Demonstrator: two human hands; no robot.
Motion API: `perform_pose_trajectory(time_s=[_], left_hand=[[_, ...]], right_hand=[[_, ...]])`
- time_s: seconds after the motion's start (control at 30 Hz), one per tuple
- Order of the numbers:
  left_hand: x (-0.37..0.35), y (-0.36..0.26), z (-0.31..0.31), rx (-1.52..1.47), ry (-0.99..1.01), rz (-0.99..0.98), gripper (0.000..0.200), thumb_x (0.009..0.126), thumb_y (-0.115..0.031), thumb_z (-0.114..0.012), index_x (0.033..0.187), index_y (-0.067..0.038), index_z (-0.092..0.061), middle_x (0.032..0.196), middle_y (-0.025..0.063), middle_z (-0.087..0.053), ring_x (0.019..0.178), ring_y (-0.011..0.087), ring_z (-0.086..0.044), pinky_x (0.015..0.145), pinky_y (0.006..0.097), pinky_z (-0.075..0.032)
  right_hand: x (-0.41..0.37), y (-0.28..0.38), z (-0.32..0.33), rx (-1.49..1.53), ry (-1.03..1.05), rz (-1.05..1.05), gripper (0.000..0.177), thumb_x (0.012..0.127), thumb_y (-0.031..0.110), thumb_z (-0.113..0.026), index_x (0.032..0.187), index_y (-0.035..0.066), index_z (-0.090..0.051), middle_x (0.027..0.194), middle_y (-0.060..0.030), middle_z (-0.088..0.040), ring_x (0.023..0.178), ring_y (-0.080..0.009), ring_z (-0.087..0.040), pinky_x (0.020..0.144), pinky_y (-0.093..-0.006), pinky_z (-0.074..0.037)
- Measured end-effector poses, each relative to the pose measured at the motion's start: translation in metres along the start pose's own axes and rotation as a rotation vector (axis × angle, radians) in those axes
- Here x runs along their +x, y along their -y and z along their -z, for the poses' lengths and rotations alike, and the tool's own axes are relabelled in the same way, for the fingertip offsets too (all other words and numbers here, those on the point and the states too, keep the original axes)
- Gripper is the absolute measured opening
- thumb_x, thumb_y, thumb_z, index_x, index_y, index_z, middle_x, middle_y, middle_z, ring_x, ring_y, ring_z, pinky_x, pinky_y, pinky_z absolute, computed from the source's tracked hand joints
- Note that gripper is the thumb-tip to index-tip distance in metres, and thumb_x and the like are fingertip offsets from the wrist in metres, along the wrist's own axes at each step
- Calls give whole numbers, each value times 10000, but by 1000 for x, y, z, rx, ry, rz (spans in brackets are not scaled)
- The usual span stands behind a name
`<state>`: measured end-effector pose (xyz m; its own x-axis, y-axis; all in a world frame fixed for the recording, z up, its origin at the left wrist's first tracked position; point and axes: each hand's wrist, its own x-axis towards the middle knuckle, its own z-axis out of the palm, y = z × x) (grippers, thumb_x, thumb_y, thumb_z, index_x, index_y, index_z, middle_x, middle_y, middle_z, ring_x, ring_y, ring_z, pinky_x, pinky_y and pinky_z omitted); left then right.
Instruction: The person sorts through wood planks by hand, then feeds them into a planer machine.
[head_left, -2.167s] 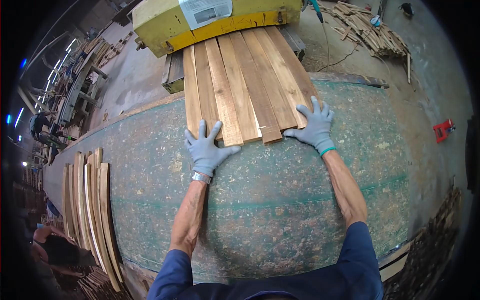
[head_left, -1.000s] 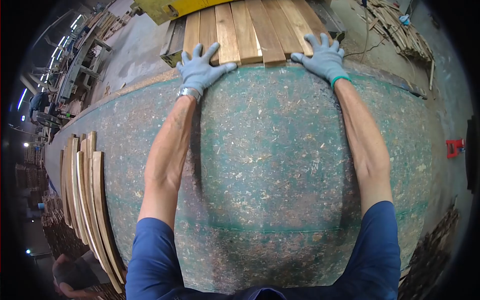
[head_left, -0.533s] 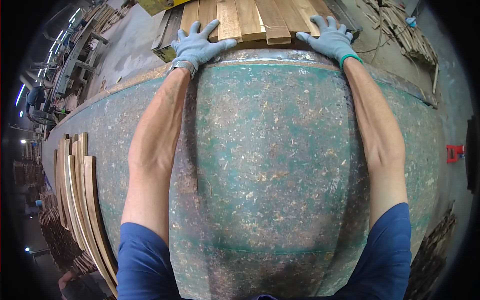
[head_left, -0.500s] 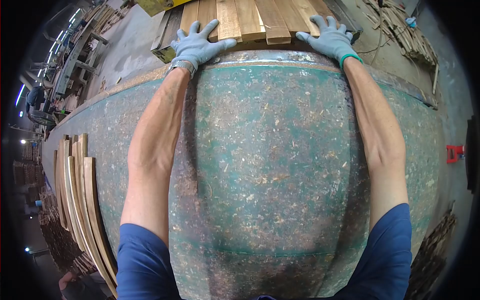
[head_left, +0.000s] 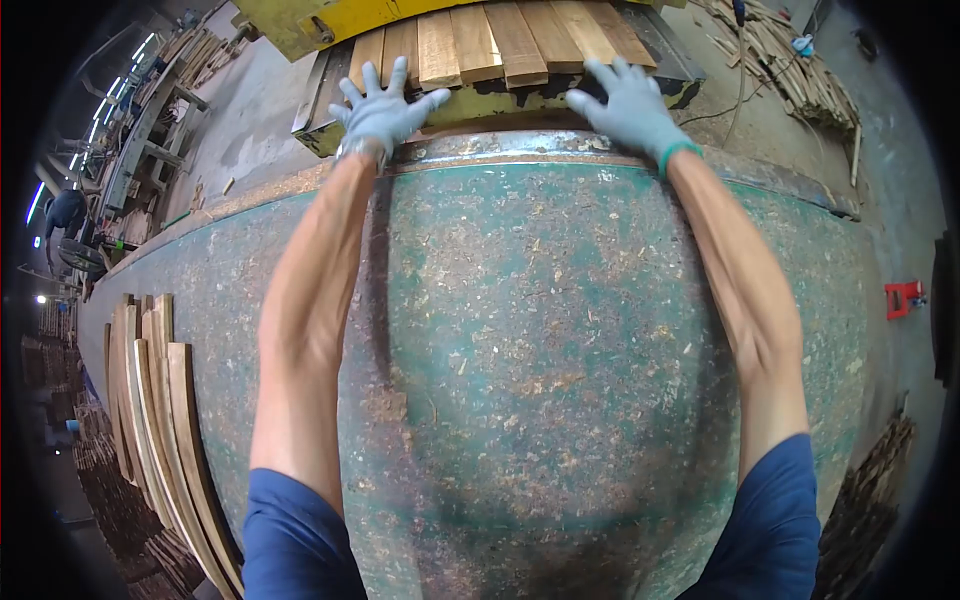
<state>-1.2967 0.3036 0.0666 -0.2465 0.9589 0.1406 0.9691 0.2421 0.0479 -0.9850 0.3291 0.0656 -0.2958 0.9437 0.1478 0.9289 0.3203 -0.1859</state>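
Note:
A row of wooden boards (head_left: 500, 45) lies side by side on the bed of a yellow machine (head_left: 370, 22), their far ends under its yellow housing. My left hand (head_left: 385, 112), in a light grey glove, is open with fingers spread near the left boards' ends. My right hand (head_left: 628, 108), gloved the same with a green cuff, is open close to the right boards' ends, its fingertips overlapping them in this view. Neither hand holds anything. Below both forearms spreads a worn green tabletop (head_left: 540, 330) with a metal front edge strip (head_left: 500, 146).
Several long wooden strips (head_left: 160, 400) lie on the left of the tabletop. Scrap wood piles (head_left: 785, 75) lie on the floor at upper right. A red object (head_left: 903, 300) stands at the right. At far left a person (head_left: 66, 215) bends near a wheel.
Both hands have drawn back slightly from the board ends. The boards sit a little farther under the yellow housing, and more of the machine's front edge shows.

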Motion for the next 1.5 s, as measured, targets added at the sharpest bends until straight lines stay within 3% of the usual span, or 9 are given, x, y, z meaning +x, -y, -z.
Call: perform_pose_trajectory(time_s=[0.13, 0.27, 0.5, 0.7, 0.87, 1.0, 1.2, 1.33, 1.5], left_hand=[[-138, 59, 21, -170, -80, -235, 859, 871, -789, -367, 1546, -265, -278, 1618, 188, -135, 1477, 439, -97, 1164, 620, -68], [-356, 159, 76, 7, -74, -56, 748, 853, -514, -652, 1467, -147, -434, 1552, 234, -279, 1423, 493, -202, 1137, 602, -156], [-615, 220, 80, -45, -30, 254, 586, 888, -411, -610, 1390, -122, -520, 1463, 251, -390, 1379, 486, -278, 1139, 589, -198], [-597, 281, 141, 15, -270, 27, 517, 888, -414, -628, 1350, -192, -561, 1445, 206, -425, 1372, 456, -322, 1129, 593, -223], [-598, 501, 209, 155, -292, 557, 667, 872, -528, -611, 1391, -117, -529, 1466, 216, -445, 1391, 421, -334, 1155, 507, -240], [-578, 626, 159, -474, -1, 730, 833, 876, -657, -534, 1459, -69, -440, 1492, 249, -405, 1427, 376, -325, 1162, 415, -269], [-563, 589, 149, -558, 35, 527, 1019, 737, -669, -696, 1425, 35, -433, 1354, 265, -548, 1266, 330, -544, 1059, 359, -411], [-553, 540, 189, -563, 151, 484, 1055, 657, -656, -744, 1395, 42, -458, 1278, 277, -595, 1191, 341, -597, 997, 367, -461], [-514, 473, 173, -501, 209, 462, 1030, 613, -627, -762, 1351, 42, -499, 1189, 272, -643, 1094, 374, -644, 938, 407, -499]], right_hand=[[-179, 59, 25, 62, 50, 199, 704, 933, 480, -425, 1502, 81, -315, 1554, -262, -245, 1469, -440, -145, 1202, -545, -65], [-371, 138, 28, 216, 173, 185, 698, 878, 569, -508, 1455, 184, -431, 1541, -236, -288, 1464, -429, -182, 1171, -614, -79], [-395, 146, 19, 136, 1, 127, 639, 836, 448, -631, 1390, 157, -501, 1497, -157, -409, 1432, -361, -297, 1160, -573, -164], [-386, 117, -5, 51, -103, 178, 561, 863, 321, -627, 1377, 130, -507, 1494, -144, -429, 1397, -350, -368, 1145, -540, -236], [-393, 141, 11, -128, 19, -106, 494, 908, 275, -591, 1356, 74, -534, 1416, -169, -519, 1321, -352, -464, 1093, -459, -353], [-451, 370, 60, 534, -44, -118, 447, 878, 182, -627, 1262, -39, -566, 1213, -202, -629, 1134, -297, -616, 970, -373, -479], [-538, 667, -26, 1327, 495, 29, 910, 839, 270, -741, 1491, -72, -207, 1509, -283, -314, 1407, -380, -334, 1147, -423, -304], [-537, 713, -20, 1222, 340, -51, 1106, 717, 299, -850, 1483, -105, -161, 1438, -325, -341, 1347, -404, -380, 1132, -424, -316], [-499, 667, -4, 1205, 227, -140, 806, 668, 76, -852, 1320, -50, -395, 1153, -172, -619, 1037, -270, -634, 888, -378, -539]])
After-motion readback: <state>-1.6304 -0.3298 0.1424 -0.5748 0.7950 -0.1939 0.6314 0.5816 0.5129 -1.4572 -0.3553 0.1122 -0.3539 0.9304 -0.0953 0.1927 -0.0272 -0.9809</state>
